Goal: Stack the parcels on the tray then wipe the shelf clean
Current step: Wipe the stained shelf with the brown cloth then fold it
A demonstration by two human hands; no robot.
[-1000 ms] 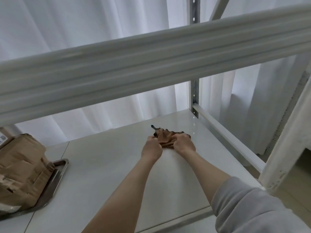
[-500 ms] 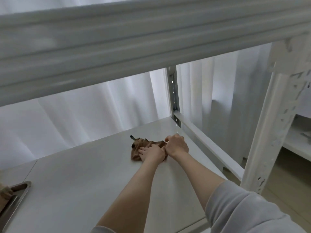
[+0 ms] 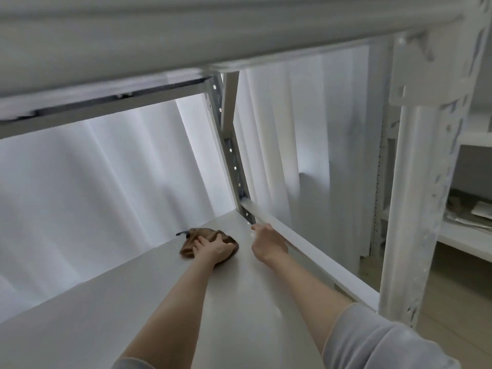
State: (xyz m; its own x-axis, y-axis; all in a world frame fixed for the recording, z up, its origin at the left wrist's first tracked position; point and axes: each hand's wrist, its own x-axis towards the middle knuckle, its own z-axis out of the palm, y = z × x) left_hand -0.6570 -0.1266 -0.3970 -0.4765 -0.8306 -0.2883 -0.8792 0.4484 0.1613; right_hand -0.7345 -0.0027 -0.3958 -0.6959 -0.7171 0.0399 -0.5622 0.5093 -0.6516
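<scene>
A crumpled brown cloth (image 3: 202, 237) lies on the white shelf (image 3: 111, 302) near its far right corner. My left hand (image 3: 213, 249) presses down on the cloth with its fingers spread over it. My right hand (image 3: 267, 242) is apart from the cloth, to its right, beside the shelf's right side rail (image 3: 314, 255); it holds nothing and its fingers are loosely curled. The tray and the parcels are out of view.
A thick white beam (image 3: 213, 30) of the upper shelf crosses the top of the view. A white upright post (image 3: 423, 182) stands at the front right, a perforated one (image 3: 234, 166) at the back right corner. White curtains (image 3: 93, 182) hang behind. Another shelf unit (image 3: 474, 230) stands to the right.
My right hand let go of the cloth and moved right to the side rail. My left hand stays on the cloth. The view turned right, so tray and parcels left the frame.
</scene>
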